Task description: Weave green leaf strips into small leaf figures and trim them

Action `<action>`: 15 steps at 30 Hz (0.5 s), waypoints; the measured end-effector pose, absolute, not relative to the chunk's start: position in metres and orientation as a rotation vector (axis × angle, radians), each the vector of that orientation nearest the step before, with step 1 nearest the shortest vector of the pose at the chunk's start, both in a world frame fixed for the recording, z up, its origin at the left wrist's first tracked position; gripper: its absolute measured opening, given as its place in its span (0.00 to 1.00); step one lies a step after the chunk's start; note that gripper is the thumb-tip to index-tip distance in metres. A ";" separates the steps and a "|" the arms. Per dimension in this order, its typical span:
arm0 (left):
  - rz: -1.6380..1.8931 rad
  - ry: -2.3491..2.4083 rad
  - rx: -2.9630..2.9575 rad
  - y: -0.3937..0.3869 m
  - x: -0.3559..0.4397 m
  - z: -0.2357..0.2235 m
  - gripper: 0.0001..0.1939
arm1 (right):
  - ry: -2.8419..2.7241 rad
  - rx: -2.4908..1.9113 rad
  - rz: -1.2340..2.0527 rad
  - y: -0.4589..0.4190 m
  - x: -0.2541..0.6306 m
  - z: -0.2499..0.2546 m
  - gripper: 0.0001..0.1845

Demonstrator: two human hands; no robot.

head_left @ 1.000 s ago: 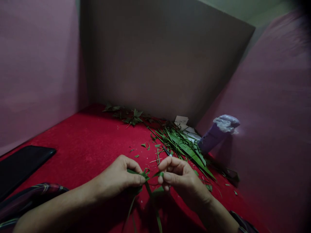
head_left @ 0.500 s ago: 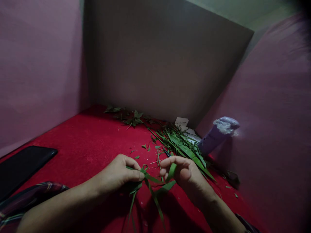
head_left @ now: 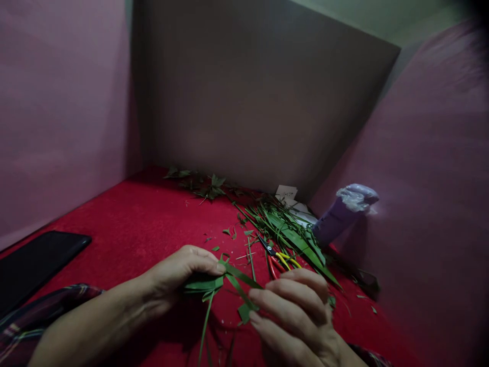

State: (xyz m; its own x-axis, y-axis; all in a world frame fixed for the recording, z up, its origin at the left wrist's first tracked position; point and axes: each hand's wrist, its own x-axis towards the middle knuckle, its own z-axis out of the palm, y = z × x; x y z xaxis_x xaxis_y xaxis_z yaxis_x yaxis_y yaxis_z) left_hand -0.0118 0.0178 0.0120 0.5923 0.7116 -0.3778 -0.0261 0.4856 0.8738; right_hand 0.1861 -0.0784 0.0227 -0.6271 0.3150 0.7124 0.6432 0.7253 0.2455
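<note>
Lower and nearer me than half a second ago: my bare right hand [head_left: 292, 311]

The curl of leaf that stood up by that hand then is out of sight now, and the scissors it hid lie exposed. Between my hands, above the cloth, sits the folded bundle of flat green leaf [head_left: 202, 283]. My bare left hand [head_left: 181, 267] grips it, thumb pressed on top near the gathered end.

What I judge done: the leaf is folded in layers, and a small green leaf loop [head_left: 224, 257] stands at the gathered end. What looks unfinished: two narrow green leaf strips [head_left: 244, 278] run free toward my right fingertips, and a thin green strand [head_left: 205, 326] hangs loose below. My right fingers are spread and curved; whether they pinch the strips I cannot tell.

Just beyond lie black-bladed scissors with red and yellow handles [head_left: 270, 250], touching nothing of the bundle, among small green leaf scraps [head_left: 216, 248] on the bright red cloth [head_left: 153, 219]. Behind them is a heap of long green blade-shaped leaves [head_left: 296, 237], plenty of it uncut as far as I see. Farther right leans a purple container topped with clear plastic [head_left: 334, 221]; at far left lies a flat black slab [head_left: 46, 260].
</note>
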 end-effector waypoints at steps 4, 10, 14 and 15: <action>0.532 0.802 0.961 0.018 -0.012 0.013 0.08 | -2.205 -0.948 -0.578 -0.058 0.181 0.015 0.17; 0.529 0.851 1.016 0.015 -0.013 0.014 0.09 | -2.287 -0.910 -0.505 -0.050 0.182 0.008 0.14; 0.503 0.874 1.114 0.016 -0.013 0.013 0.10 | -2.333 -0.907 -0.406 -0.055 0.182 0.008 0.10; 0.488 0.874 1.124 0.016 -0.012 0.013 0.11 | -2.325 -0.917 -0.402 -0.056 0.182 0.008 0.10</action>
State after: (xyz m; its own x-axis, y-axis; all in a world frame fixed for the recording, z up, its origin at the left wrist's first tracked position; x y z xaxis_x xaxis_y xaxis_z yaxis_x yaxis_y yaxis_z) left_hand -0.0125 0.0158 0.0126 0.5865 0.7288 -0.3533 0.0821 0.3804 0.9212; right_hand 0.1824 -0.0557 0.0076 -0.5807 0.5144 0.6311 0.6964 0.7153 0.0577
